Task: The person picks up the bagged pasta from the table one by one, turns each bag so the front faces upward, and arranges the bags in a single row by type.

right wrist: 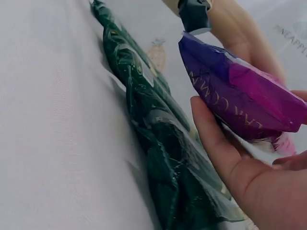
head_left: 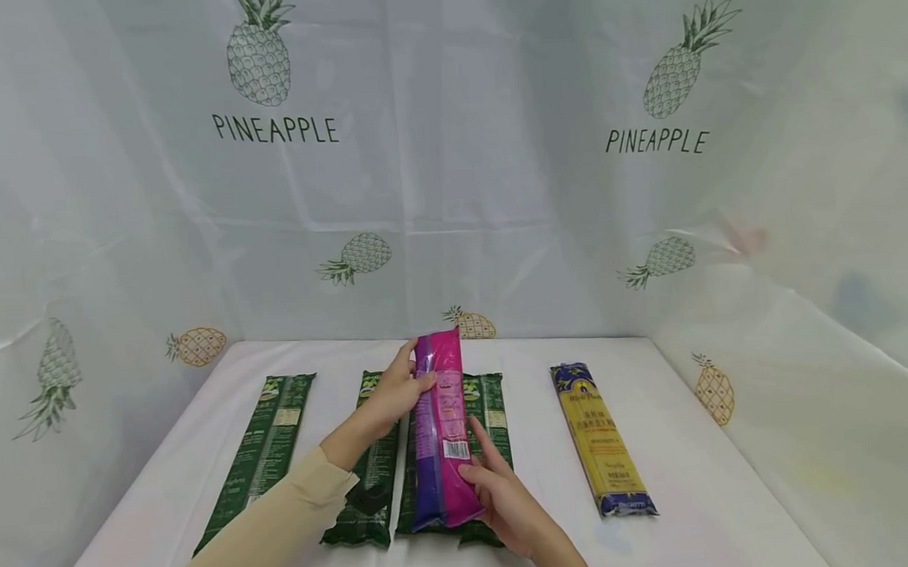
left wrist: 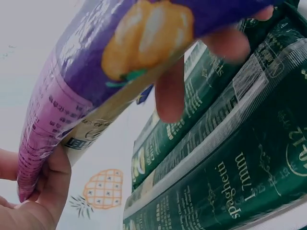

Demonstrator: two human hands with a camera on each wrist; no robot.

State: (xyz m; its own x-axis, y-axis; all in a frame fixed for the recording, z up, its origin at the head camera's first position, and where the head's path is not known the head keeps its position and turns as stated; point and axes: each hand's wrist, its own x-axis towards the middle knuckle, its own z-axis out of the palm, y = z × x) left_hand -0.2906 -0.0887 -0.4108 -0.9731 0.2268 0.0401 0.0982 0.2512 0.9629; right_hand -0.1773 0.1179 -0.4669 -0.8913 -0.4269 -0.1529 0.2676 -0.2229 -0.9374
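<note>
A pink and purple plastic food packet point(head_left: 446, 426) is held in both hands over the green spaghetti packs. My left hand point(head_left: 398, 394) grips its upper part from the left, thumb across the front. Near the lower end, my right hand point(head_left: 502, 494) holds the right edge, thumb on the front and fingers behind. In the left wrist view the packet's purple underside point(left wrist: 144, 43) shows a yellow pepper picture. Below it lie green spaghetti packs point(left wrist: 230, 182), partly hidden by the packet in the head view. The right wrist view shows the packet's folded purple end point(right wrist: 230, 91) above the right fingers.
Another green pack point(head_left: 261, 457) lies farther left on the white tabletop point(head_left: 693, 475). To the right lies a yellow and blue spaghetti pack point(head_left: 602, 441). A pale curtain point(head_left: 481, 191) printed with pineapples hangs behind the table and at both sides.
</note>
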